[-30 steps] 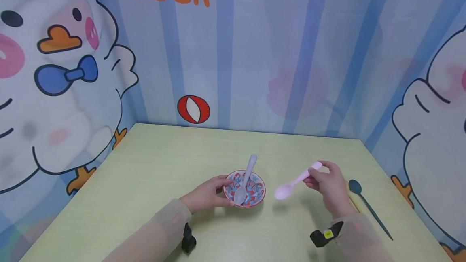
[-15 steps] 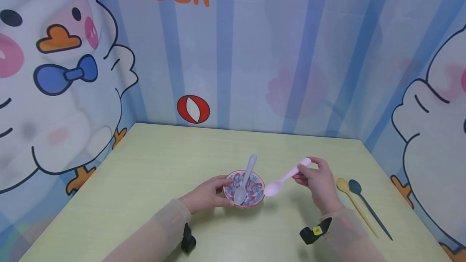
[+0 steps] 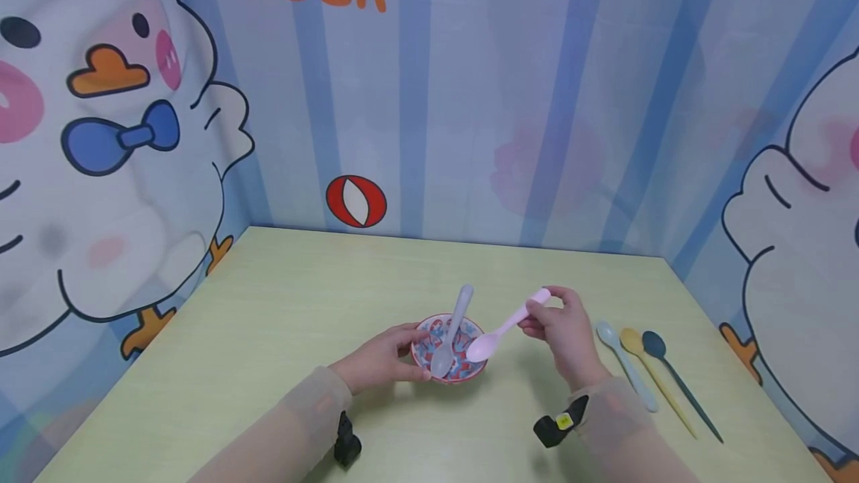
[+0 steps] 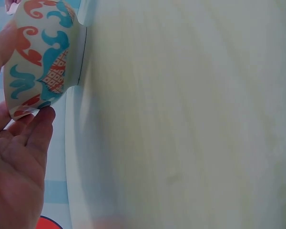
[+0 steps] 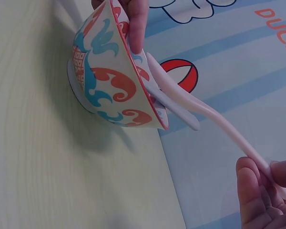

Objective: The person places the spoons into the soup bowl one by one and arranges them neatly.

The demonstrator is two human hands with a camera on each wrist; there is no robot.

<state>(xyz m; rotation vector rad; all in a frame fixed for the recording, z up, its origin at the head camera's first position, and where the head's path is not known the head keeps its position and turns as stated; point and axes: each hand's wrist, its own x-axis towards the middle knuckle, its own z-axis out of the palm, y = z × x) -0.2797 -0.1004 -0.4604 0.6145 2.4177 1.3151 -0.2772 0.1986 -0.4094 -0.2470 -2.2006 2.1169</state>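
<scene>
A small patterned bowl [image 3: 471, 373] with a red rim stands upright on the table; its outside has red and blue scrolls [image 4: 55, 40]. My left hand [image 3: 379, 358] grips the bowl's left side, fingers over the rim. Inside leans a pale lilac spoon [image 3: 458, 319], its handle sticking out past the far rim. My right hand [image 3: 565, 334] pinches a pink spoon [image 3: 513, 321] by the handle end, also plain in the right wrist view, where fingers [image 5: 250, 183] and thumb close on it. The pink spoon's head hangs over the bowl's right rim; whether it touches cannot be told.
Right of my right hand lie a light blue spoon [image 3: 625, 364], a yellow spoon [image 3: 658, 379] and a dark teal spoon [image 3: 681, 382], side by side on the pale table [image 3: 322, 282]. A blue striped duck backdrop [image 3: 456, 95] rises behind and at both sides.
My right hand has moved left with the pink spoon, bringing its head over the bowl's rim. The yellow and light blue spoons have come into view. The left hand and bowl have stayed put.
</scene>
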